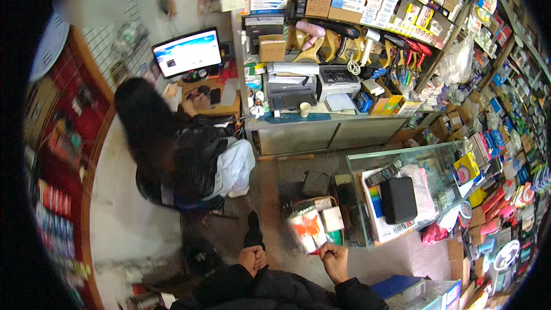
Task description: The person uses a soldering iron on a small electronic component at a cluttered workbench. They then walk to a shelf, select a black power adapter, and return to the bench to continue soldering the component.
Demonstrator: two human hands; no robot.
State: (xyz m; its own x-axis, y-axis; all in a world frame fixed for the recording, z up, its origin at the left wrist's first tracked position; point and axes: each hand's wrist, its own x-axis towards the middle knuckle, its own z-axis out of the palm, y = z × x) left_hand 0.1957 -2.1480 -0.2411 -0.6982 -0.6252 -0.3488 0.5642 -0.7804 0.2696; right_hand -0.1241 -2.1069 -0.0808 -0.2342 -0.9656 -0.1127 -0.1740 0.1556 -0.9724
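Observation:
Both of my hands are in front of my dark-clothed body at the bottom of the view. My left hand (pixel 252 260) is closed into a fist beside my dark shoe and leg (pixel 254 232), and no object shows in it. To the right, my right hand (pixel 334 262) is closed too, its fingers curled in, with nothing showing between them. Just beyond it on the floor stands a bin of small boxes and packets (pixel 313 227), which overlaps the fingertips in view; whether they touch, I cannot tell.
A seated person (pixel 172 149) works at a desk with a lit monitor (pixel 187 51) on the left. Ahead, a counter holds a printer (pixel 337 84) and a paper cup (pixel 305 109). A glass showcase (pixel 359 212) bearing a black case (pixel 399 200) stands at right, before crowded shelves.

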